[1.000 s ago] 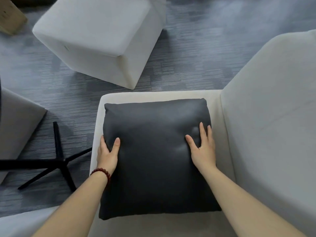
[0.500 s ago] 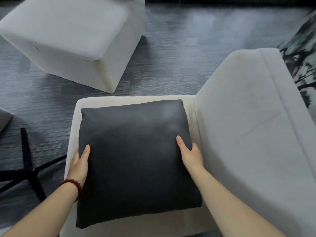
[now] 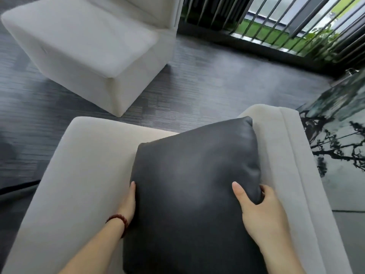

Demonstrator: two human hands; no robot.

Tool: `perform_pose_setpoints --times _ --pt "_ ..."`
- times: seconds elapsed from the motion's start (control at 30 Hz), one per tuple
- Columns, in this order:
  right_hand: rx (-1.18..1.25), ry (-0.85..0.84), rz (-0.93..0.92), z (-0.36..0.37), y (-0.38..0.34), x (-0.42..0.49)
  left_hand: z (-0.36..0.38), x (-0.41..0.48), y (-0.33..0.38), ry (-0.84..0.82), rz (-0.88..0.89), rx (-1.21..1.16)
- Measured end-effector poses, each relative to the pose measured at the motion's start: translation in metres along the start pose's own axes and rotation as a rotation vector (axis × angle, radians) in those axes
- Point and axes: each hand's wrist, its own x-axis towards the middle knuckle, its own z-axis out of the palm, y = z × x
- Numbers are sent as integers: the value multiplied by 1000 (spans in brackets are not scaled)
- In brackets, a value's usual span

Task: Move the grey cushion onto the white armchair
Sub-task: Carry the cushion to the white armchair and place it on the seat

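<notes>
The dark grey cushion [image 3: 193, 186] is lifted and tilted, its upper corner leaning against the backrest of the white armchair [image 3: 83, 167] in front of me. My left hand [image 3: 129, 202], with a red bead bracelet on the wrist, grips the cushion's left edge; its fingers are hidden behind the cushion. My right hand [image 3: 258, 210] clasps the right edge, thumb on the front face. A second white armchair [image 3: 85, 48] stands across the floor at the upper left.
Dark grey striped carpet lies between the two chairs. A railing of metal bars [image 3: 276, 26] with greenery behind it runs along the top right. A marble-patterned surface [image 3: 339, 147] borders the near armchair on the right.
The cushion lay flat on the seat; now both hands have raised it and swung it right, against the backrest. My view has turned up and right, bringing the railing into sight.
</notes>
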Motion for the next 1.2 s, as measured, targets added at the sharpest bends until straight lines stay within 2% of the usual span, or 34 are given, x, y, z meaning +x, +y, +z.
perform_pose_setpoints --times 0.1,0.2,0.33,0.4,0.47,0.53,0.6,0.67,0.73,0.8,1.03,1.1,1.2 --pt "-148 85 -12 21 2 3 8 9 -18 -24 42 216" --pt "-154 84 3 21 3 6 8 9 -14 -70 19 430" --pt "-195 88 -50 7 -15 1 -11 15 -3 43 -11 576" --pt "-182 144 -248 3 -38 -1 -17 14 5 100 -2 589" --pt "-180 89 -610 10 -66 -3 -15 -1 19 132 16 481" --pt "-318 -67 -976 32 -91 0 -2 -26 38 137 88 380" --pt "-578 -301 -1295 62 -106 4 19 -52 52 123 216 356" --pt "-892 -559 -1424 87 -108 11 42 -71 54 117 285 386" --pt "-1123 -713 -1410 102 -99 30 60 -84 48 77 171 426" --pt "-1226 -727 -1405 108 -91 50 73 -98 39 55 86 453" --pt "-1351 -550 -1264 93 -94 78 90 -132 0 23 42 449" --pt "-1405 -490 -1139 81 -102 86 90 -138 -18 39 47 503" --pt "-1532 -332 -916 61 -124 105 95 -153 -42 71 48 350"
